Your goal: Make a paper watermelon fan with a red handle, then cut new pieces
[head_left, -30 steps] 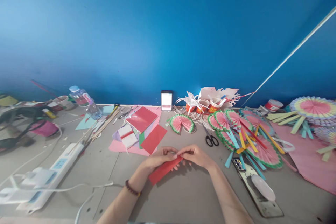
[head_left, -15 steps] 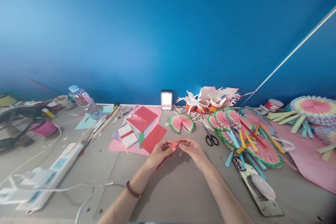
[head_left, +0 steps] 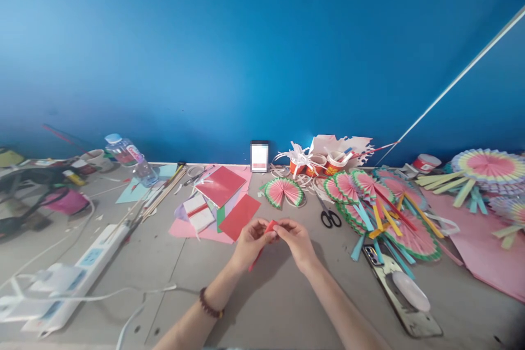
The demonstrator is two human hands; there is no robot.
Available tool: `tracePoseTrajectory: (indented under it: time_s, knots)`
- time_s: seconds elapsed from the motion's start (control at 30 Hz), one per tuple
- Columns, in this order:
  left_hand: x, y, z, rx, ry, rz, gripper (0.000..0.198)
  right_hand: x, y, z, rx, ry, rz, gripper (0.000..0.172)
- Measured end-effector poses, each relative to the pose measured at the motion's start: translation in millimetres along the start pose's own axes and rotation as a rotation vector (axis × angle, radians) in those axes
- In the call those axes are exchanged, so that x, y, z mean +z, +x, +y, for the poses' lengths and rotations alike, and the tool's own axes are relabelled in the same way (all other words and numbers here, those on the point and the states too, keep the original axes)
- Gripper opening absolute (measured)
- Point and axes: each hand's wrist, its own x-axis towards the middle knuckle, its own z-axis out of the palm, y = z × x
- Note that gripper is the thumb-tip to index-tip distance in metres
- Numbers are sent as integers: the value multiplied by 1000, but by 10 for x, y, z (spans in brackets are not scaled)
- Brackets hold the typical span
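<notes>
Between my two hands is a narrow strip of red paper (head_left: 270,225), its lower end hanging below my left palm. My left hand (head_left: 251,240) pinches it between thumb and fingers. From the other side my right hand (head_left: 293,236) grips the upper end, thumb and fingertips pressed on it. Just beyond the hands lies a pink and green pleated paper fan (head_left: 284,192). Sheets of red paper (head_left: 240,215) rest on pink paper beyond my left hand. Black-handled scissors (head_left: 330,219) lie to the right of my right hand.
At right are several pleated fans (head_left: 414,235) with paper strips and a phone (head_left: 406,295). Red cups (head_left: 336,164) stand by the blue wall, near a small upright screen (head_left: 260,156). At left are a power strip (head_left: 77,279), sticks (head_left: 166,194) and a tilted bottle (head_left: 123,149).
My right thumb has moved in closer to the left one over the strip. More of the strip's top shows upright, and its hanging end has shifted slightly to the right.
</notes>
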Motion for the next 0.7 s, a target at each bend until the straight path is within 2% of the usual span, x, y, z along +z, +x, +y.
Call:
tracePoseTrajectory:
  time_s: [0.2, 0.43, 0.7]
  knots:
    - [54, -40, 22, -14, -40, 48, 30, 32, -16, -14, -7, 33, 8, 27]
    - [48, -41, -14, -56, -142, 38, 27, 28, -23, 43, -24, 43, -32, 24]
    - [36, -49, -25, -223, -366, -14, 24, 19, -27, 40, -93, 16, 18, 26]
